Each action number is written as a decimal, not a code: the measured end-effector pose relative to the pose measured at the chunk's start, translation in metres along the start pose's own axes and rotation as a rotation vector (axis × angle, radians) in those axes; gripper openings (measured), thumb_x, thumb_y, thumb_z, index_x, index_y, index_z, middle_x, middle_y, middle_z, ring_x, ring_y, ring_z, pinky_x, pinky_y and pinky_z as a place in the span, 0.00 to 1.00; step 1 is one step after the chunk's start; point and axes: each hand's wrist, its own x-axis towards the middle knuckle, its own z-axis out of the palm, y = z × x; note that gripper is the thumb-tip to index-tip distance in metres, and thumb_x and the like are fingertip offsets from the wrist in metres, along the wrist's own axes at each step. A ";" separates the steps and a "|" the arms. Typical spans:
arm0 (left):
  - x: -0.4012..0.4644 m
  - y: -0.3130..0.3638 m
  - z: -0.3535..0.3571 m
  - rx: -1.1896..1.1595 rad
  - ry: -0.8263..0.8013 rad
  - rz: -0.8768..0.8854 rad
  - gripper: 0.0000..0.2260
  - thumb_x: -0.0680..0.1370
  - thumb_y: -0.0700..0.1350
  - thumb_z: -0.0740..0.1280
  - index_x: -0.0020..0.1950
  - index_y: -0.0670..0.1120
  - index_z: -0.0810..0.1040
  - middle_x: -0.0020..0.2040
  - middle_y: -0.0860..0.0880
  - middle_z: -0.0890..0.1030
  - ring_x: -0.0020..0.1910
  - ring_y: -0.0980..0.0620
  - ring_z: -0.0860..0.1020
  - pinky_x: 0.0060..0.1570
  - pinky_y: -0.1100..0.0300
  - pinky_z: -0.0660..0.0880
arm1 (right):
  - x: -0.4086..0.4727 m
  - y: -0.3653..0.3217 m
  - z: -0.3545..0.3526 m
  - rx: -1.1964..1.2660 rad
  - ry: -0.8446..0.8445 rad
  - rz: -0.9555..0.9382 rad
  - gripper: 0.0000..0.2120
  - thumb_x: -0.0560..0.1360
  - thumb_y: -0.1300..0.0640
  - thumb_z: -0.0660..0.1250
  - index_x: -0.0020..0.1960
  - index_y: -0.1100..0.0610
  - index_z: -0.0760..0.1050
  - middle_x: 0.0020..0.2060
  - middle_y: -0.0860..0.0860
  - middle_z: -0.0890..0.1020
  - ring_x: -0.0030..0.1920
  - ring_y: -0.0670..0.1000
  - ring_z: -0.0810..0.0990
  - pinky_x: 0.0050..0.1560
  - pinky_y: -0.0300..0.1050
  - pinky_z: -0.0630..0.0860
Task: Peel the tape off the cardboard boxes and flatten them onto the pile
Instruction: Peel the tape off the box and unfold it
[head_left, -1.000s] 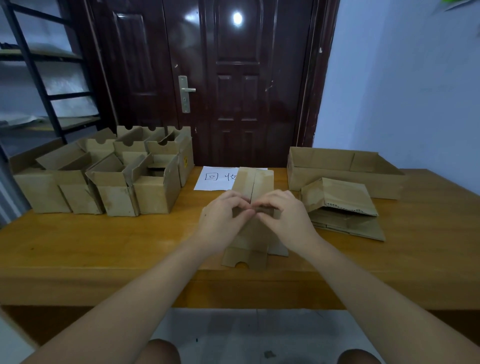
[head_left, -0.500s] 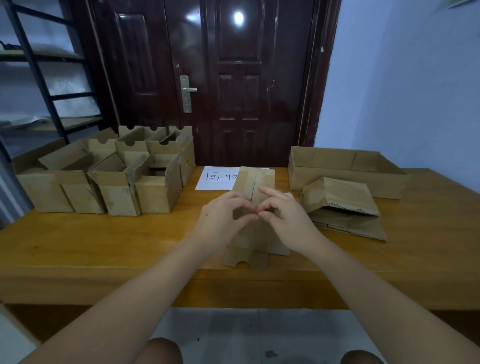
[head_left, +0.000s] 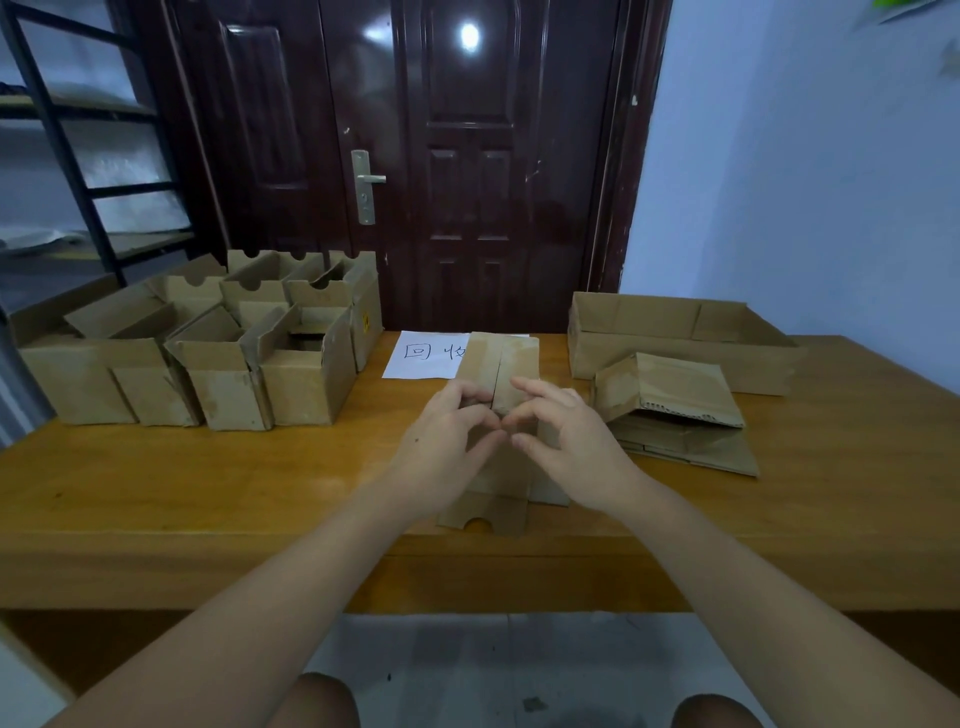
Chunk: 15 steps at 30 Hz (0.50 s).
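Holding: both hands on box, desk centre
Left hand: fingers curled, pinching box seam
Right hand: fingers pinching there too

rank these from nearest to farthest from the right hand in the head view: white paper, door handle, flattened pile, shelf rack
1. flattened pile, just right of the right hand
2. white paper, behind-left on the table
3. door handle, on the door beyond the table
4. shelf rack, far left

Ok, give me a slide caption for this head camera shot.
Both hands, left hand and right hand, work at the seam of a cardboard box on the wooden table, flattened pile alongside.
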 end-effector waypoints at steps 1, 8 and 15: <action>0.001 0.000 0.000 -0.032 -0.022 -0.026 0.06 0.82 0.53 0.68 0.54 0.54 0.83 0.64 0.59 0.69 0.66 0.61 0.66 0.65 0.60 0.69 | 0.000 0.001 0.001 0.005 0.015 -0.020 0.13 0.78 0.56 0.71 0.58 0.41 0.77 0.75 0.43 0.69 0.75 0.47 0.63 0.76 0.53 0.62; 0.005 0.003 0.002 -0.064 -0.124 -0.089 0.08 0.83 0.54 0.65 0.48 0.55 0.80 0.65 0.60 0.64 0.68 0.59 0.62 0.72 0.52 0.67 | 0.003 0.008 0.012 -0.143 0.067 -0.080 0.08 0.75 0.54 0.74 0.54 0.48 0.80 0.70 0.46 0.73 0.72 0.49 0.65 0.71 0.55 0.69; 0.000 0.009 -0.007 0.015 -0.114 0.008 0.07 0.80 0.57 0.68 0.53 0.56 0.75 0.67 0.59 0.66 0.67 0.60 0.65 0.64 0.62 0.68 | 0.005 0.006 0.012 -0.151 0.073 -0.030 0.02 0.78 0.57 0.71 0.49 0.51 0.83 0.72 0.47 0.74 0.72 0.47 0.64 0.73 0.53 0.67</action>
